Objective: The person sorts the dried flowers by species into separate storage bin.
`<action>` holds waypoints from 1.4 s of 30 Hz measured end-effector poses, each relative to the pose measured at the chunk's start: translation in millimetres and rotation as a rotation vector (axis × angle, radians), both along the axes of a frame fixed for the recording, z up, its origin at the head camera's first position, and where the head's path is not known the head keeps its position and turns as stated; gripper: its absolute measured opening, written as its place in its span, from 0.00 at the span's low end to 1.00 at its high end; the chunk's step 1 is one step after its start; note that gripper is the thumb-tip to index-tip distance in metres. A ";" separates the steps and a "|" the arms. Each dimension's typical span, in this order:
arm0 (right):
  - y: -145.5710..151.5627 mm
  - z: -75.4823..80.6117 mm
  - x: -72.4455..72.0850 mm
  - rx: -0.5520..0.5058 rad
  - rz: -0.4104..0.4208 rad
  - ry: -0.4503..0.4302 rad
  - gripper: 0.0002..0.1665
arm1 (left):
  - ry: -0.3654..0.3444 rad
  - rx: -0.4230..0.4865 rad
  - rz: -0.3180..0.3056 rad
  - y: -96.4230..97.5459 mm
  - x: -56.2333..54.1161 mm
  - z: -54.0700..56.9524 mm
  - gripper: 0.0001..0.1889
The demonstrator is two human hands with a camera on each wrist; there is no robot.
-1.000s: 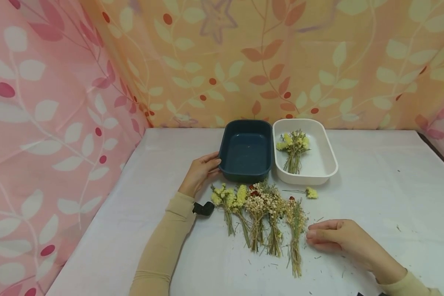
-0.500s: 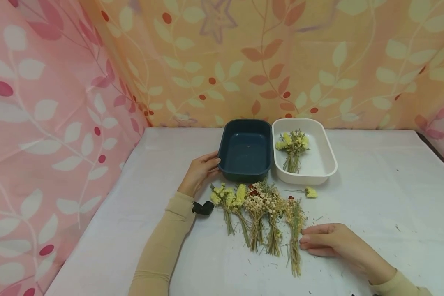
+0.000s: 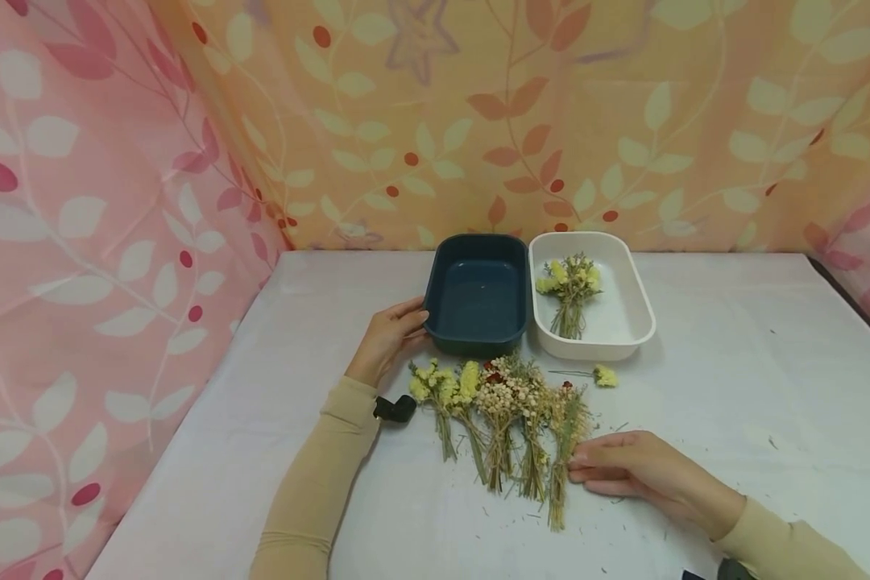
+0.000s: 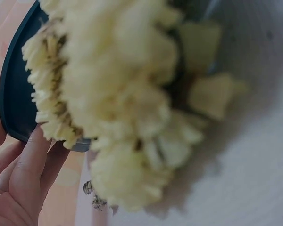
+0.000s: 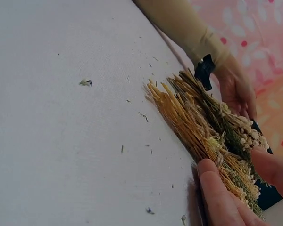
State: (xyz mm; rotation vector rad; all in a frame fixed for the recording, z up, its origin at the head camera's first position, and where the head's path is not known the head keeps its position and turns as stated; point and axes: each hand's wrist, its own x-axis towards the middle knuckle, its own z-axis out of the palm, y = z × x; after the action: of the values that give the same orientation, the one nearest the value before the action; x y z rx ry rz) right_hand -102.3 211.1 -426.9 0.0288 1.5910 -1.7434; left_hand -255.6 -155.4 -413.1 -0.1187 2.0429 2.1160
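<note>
My left hand point(image 3: 386, 342) touches the near-left side of a dark blue basin point(image 3: 476, 342) with extended fingers; the basin's bottom is bare. Flowers hide part of that side in the left wrist view. My right hand point(image 3: 638, 471) touches the right side of the rightmost dried flower bunch point(image 3: 561, 459), its stems pointing toward me. In the right wrist view the fingers point(image 5: 217, 197) lie along that bunch, and the thumb point(image 5: 273, 169) stands apart above it. Just left lie two cream bunches, the cream bunch with red blooms point(image 3: 499, 399) among them. Further left are yellow flower bunches point(image 3: 435, 387).
A white basin point(image 3: 641, 318) stands right beside the blue one, with a yellow flower bunch point(image 3: 571, 290) inside. One loose yellow stem point(image 3: 605, 376) lies in front of it. Stem crumbs dot the white tabletop point(image 3: 732, 362). Patterned curtains point(image 3: 333, 161) border the back and left.
My right hand has moved left to the rightmost bunch, whose stems have shifted left toward the other bunches. The left hand stays at the blue basin. The head view has shifted slightly.
</note>
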 end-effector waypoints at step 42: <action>-18.4 17.0 5.7 0.076 -0.240 0.055 0.33 | -0.008 0.003 -0.004 -0.8 0.7 -1.2 0.25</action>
State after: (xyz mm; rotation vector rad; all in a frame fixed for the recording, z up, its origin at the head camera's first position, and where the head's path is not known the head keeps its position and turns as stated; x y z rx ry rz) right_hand -96.6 192.7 -409.8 0.2188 1.7523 -1.8768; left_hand -254.9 -156.2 -414.3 -0.1216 2.0341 2.1124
